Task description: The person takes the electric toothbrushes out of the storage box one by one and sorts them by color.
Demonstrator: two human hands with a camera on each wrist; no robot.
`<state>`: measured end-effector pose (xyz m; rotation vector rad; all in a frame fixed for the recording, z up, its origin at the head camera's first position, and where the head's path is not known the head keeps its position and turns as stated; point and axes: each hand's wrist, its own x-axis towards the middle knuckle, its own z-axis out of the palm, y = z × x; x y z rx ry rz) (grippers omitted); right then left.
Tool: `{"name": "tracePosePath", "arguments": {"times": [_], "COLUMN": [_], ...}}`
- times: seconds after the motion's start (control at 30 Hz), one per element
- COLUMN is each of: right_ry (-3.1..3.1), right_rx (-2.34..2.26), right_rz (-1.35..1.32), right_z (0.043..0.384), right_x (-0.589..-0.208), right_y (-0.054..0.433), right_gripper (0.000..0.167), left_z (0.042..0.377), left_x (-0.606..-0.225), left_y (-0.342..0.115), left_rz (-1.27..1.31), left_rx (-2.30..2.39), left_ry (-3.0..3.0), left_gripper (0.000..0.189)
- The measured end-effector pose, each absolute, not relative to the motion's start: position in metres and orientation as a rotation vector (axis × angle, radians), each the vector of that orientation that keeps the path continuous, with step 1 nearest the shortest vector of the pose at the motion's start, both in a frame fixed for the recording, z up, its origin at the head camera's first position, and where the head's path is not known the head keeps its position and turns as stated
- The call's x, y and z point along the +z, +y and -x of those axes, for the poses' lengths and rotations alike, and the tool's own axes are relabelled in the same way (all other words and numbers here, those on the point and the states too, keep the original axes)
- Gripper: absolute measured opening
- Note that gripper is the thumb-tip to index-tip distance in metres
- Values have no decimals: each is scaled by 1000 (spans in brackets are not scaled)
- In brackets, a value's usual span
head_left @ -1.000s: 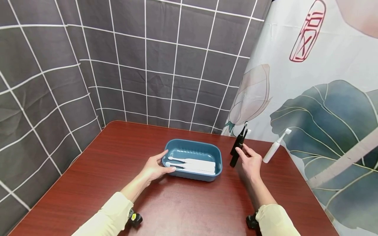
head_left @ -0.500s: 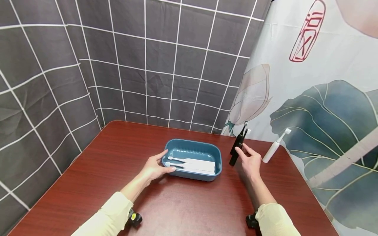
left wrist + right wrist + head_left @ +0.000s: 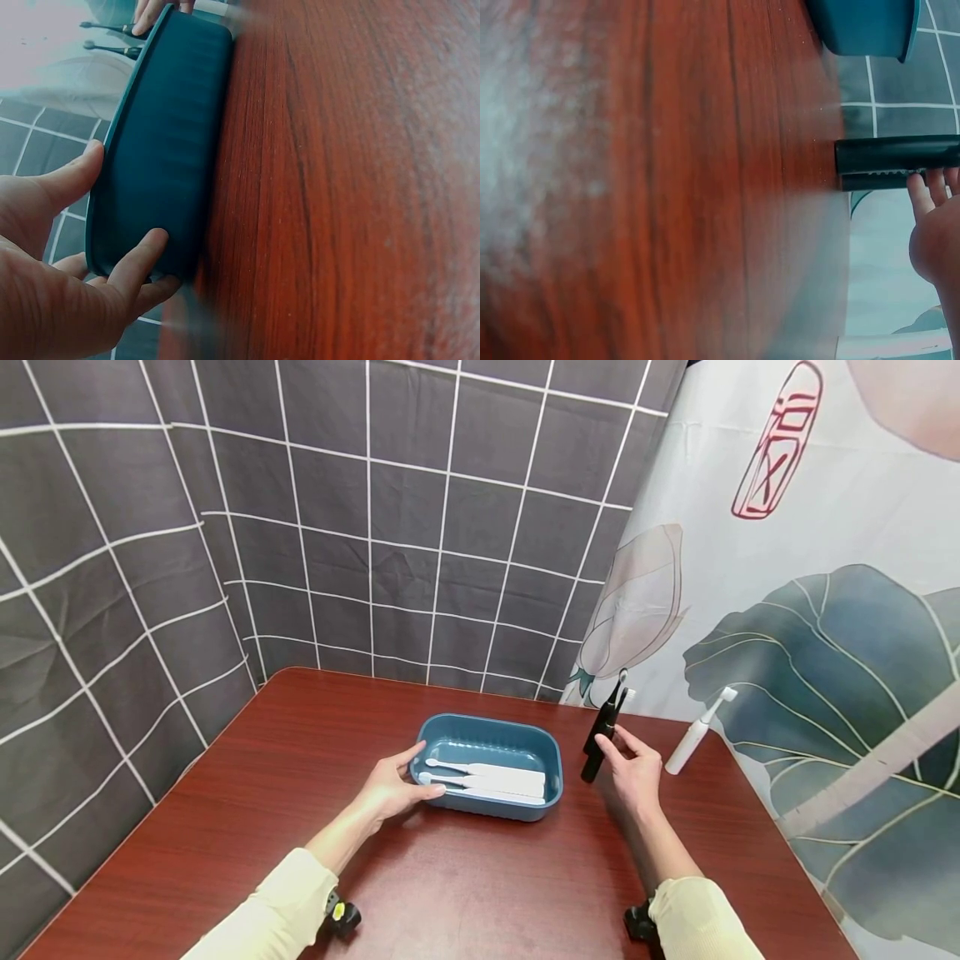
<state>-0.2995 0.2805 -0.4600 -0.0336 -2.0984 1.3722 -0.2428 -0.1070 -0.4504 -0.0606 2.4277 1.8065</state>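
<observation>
A blue plastic basket (image 3: 491, 814) stands on the table, with white electric toothbrushes (image 3: 506, 777) lying side by side along its near side. At its left end my left hand (image 3: 388, 789) grips it; in the left wrist view the thumb is at the rim and fingers lie against the outer wall (image 3: 165, 142). To the right of the basket my right hand (image 3: 637, 770) holds a black electric toothbrush (image 3: 594, 763), upright with its head up. Just behind it stands a second black toothbrush (image 3: 602, 720), partly covered by the first.
A white electric toothbrush (image 3: 690, 745) stands upright to the right of my right hand, near the table's right edge. The reddish-brown table (image 3: 480, 885) ends at a grey checked curtain (image 3: 405, 568) behind and a white printed curtain (image 3: 810, 710) on the right.
</observation>
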Motion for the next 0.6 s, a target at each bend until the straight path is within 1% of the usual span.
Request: {"name": "tracePosePath", "arguments": {"times": [0.37,0.6], "right_ry": [-2134,-2166], "right_rx": [1384,1433], "right_rz": [40,61], "right_z": [296,294], "right_x": [-460,-460], "right_y": [281,281], "right_gripper": [36,41], "left_z": [243,245], "left_x": [-450,-450], "left_y": [-106,-106], "left_rz": [55,73], "left_rx": [1812,1811], "left_ry": [2414,2410], "left_gripper": [88,88]}}
